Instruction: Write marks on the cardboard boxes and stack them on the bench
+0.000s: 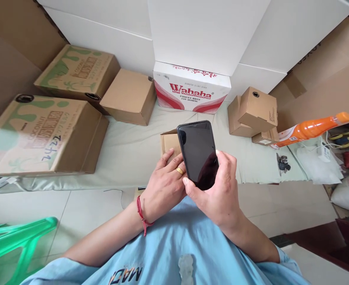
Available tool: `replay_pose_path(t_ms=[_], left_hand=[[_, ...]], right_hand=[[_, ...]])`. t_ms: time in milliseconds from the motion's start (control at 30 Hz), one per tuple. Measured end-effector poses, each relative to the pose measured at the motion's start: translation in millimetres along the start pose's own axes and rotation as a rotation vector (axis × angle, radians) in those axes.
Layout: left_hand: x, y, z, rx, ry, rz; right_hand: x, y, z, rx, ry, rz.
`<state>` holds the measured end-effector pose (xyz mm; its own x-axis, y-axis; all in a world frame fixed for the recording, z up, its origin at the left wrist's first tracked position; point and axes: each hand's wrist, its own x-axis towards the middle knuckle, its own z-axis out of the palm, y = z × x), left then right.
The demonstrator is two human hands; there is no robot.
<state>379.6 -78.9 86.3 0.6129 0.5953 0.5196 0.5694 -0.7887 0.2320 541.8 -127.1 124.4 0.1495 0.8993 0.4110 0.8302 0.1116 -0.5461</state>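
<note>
A black smartphone (198, 152) with a dark screen is gripped along its lower edges by my right hand (219, 190), thumb at the bottom left corner and fingers at the right side. My left hand (165, 190), with a gold ring and a red string bracelet, stretches its fingers out over a small brown cardboard box (169, 141). The phone stands above this box and covers its right part. Some of my left fingertips disappear behind the phone.
Printed coconut cartons (40, 134) and a plain brown box (128, 97) stand left on the cloth-covered table (133, 146). A Wahaha carton (192, 89) stands at the back. Small boxes (257, 109), an orange bottle (311, 128) and keys (283, 162) lie right. A green stool (23, 237) is lower left.
</note>
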Motion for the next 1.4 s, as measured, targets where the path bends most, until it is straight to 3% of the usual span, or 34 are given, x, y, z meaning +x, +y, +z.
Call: replay_pose_path(t_ms=[367, 667, 767, 900, 1033, 1100, 1233, 1400], left_hand=[[-3.0, -1.2, 3.9, -0.041, 0.025, -0.014], [0.0, -2.1, 0.7, -0.006, -0.027, -0.004], [-1.2, -9.1, -4.3, -0.036, -0.084, 0.004], [-12.8, -25.7, -24.8, -0.066, -0.108, -0.059], [-29.7, -37.9, -49.8, -0.132, -0.122, -0.145], [-35.3, -38.0, -54.0, -0.160, -0.130, -0.197], [-35.2, -24.0, -38.7, -0.108, -0.047, -0.335], [-22.5, -2.4, -16.3, 0.002, 0.011, -0.499]], right_hand=[[0.2, -0.6, 2.3, 0.011, -0.010, 0.019], [1.9, 1.7, 0.9, 0.005, -0.006, 0.010], [2.4, 12.7, -3.0, 0.001, 0.019, 0.000], [-2.0, 58.0, -9.5, -0.068, 0.083, 0.109], [-14.7, 130.7, -14.1, -0.207, 0.061, 0.413], [-22.8, 166.8, -15.1, -0.284, 0.020, 0.595], [-36.5, 220.8, -13.1, -0.400, -0.069, 0.831], [-42.2, 251.8, -4.0, -0.496, -0.137, 0.876]])
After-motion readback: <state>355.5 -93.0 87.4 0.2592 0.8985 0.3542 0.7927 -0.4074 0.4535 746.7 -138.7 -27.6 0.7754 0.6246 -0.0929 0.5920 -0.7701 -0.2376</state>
